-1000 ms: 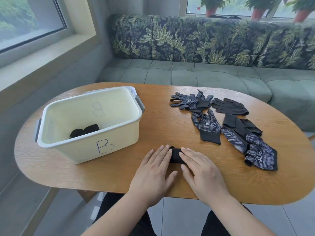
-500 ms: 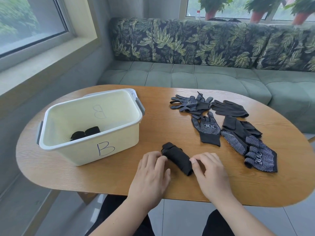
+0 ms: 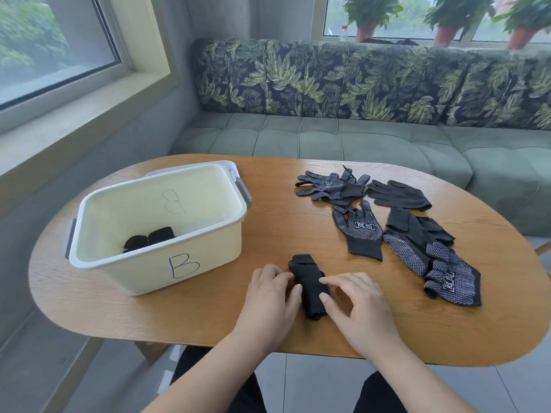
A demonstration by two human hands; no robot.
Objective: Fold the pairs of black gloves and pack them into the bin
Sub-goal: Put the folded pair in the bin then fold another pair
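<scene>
A rolled bundle of black gloves [image 3: 307, 281] lies on the wooden table [image 3: 268, 228] near the front edge. My left hand [image 3: 268, 299] has its curled fingers against the bundle's left side. On the bundle's right side, my right hand [image 3: 357, 305] pinches it between index finger and thumb. The cream bin [image 3: 208, 263], marked B, stands to the left and holds folded black gloves [image 3: 149, 238] on its floor. Several loose black dotted gloves [image 3: 360, 231] lie spread to the right, one lot [image 3: 331, 187] further back and another [image 3: 438, 257] nearer the right edge.
Behind the table runs a green sofa [image 3: 328, 138] with a leaf-print backrest. Potted plants [image 3: 369, 13] line the sill above it. A window ledge [image 3: 74, 114] runs along the left wall. Bare wood shows between the bin and the loose gloves.
Both hands lay flat over the bundle a second ago. They then drew apart and uncovered it. Now both have closed in on its sides, and the bundle has turned more lengthwise.
</scene>
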